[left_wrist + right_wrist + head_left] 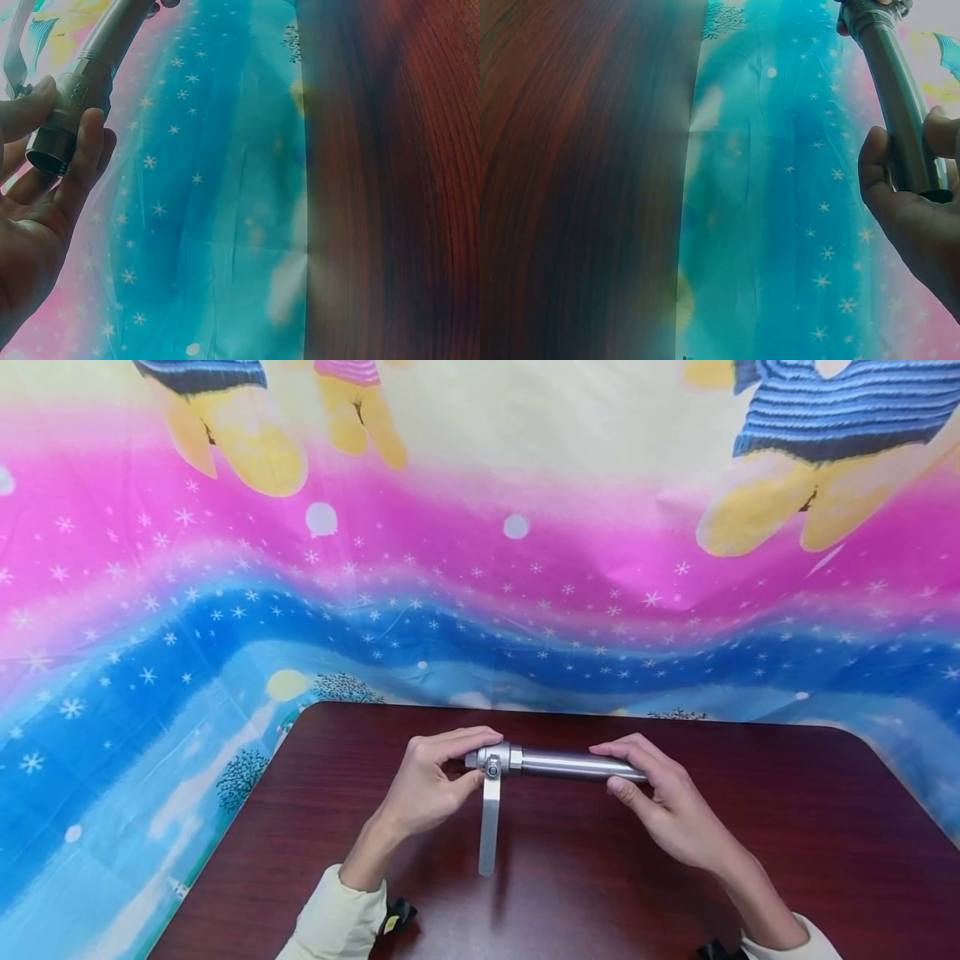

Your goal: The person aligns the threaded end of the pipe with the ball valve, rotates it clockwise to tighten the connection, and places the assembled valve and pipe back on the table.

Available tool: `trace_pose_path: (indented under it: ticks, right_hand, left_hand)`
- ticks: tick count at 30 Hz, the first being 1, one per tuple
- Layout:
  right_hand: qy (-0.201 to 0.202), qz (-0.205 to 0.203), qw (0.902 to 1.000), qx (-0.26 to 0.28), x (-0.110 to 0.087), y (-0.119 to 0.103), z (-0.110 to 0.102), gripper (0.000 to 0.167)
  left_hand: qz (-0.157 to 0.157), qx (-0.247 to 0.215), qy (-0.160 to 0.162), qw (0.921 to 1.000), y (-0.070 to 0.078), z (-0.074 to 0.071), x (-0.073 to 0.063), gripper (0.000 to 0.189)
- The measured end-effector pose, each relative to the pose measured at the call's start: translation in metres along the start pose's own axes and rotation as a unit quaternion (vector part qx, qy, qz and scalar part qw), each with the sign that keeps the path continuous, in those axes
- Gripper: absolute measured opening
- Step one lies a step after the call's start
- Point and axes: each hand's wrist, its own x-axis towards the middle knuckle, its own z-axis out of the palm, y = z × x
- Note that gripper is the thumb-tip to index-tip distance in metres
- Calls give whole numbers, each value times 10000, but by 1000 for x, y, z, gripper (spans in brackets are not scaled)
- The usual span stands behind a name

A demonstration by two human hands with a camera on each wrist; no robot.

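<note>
A metal ball valve is joined end to end with a smooth steel pipe, and the pair lies level across the head view. My left hand grips the valve body between thumb and fingers. From the valve a flat lever handle points toward me. My right hand holds the pipe near its far right end, thumb below and fingers above. In the left wrist view the valve's open round end shows between the fingers. The right wrist view shows the pipe running from the palm up to the valve.
Beneath the hands is a dark red-brown wooden table with rounded back corners. A printed cloth in pink, blue and cream, with snowflakes and cartoon figures, hangs behind and beside it. Dark straps sit at the sleeve cuffs.
</note>
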Motion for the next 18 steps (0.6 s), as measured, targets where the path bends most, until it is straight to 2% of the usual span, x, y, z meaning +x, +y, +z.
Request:
trace_pose_path:
  ticks: [10, 18]
  right_hand:
    - [11, 142, 9998, -138, -1, -2, 1, 60]
    - [115, 28, 9997, -233, 0, 0, 1, 56]
  left_hand:
    - [-190, -105, -53, 9998, 1, 2, -1, 48]
    - [-271, -169, -35, 9995, 1, 3, -1, 50]
